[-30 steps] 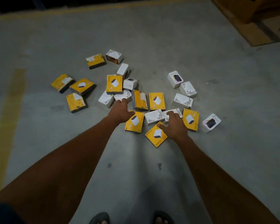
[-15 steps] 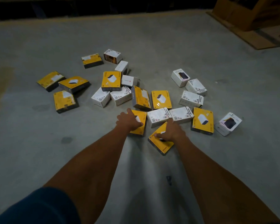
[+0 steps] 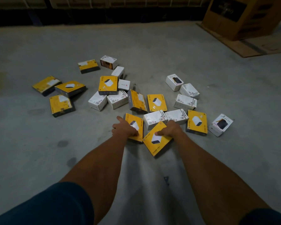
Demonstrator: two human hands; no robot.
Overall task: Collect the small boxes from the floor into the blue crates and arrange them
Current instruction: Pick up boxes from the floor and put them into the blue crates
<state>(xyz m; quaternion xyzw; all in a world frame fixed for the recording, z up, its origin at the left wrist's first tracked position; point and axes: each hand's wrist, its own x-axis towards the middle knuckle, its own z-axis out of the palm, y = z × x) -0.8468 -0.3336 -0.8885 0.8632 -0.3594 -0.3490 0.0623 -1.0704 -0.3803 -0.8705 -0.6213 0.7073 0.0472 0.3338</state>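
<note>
Head view: left hand [image 3: 123, 129] grips a flat yellow cardboard box [image 3: 135, 127] on the grey concrete floor [image 3: 152, 46]. Right hand [image 3: 170, 130] grips the near tilted yellow cardboard box [image 3: 157, 141] just right of it.

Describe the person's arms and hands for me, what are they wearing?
Both forearms are bare, with no gloves, watch or rings visible on the left hand or right hand. Dark blue short sleeves cover the upper arms at the bottom corners of the view.

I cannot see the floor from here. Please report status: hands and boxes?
Left hand grips one yellow box. Right hand grips nearest yellow box. No blue crates in view. Nothing blocking.
</note>
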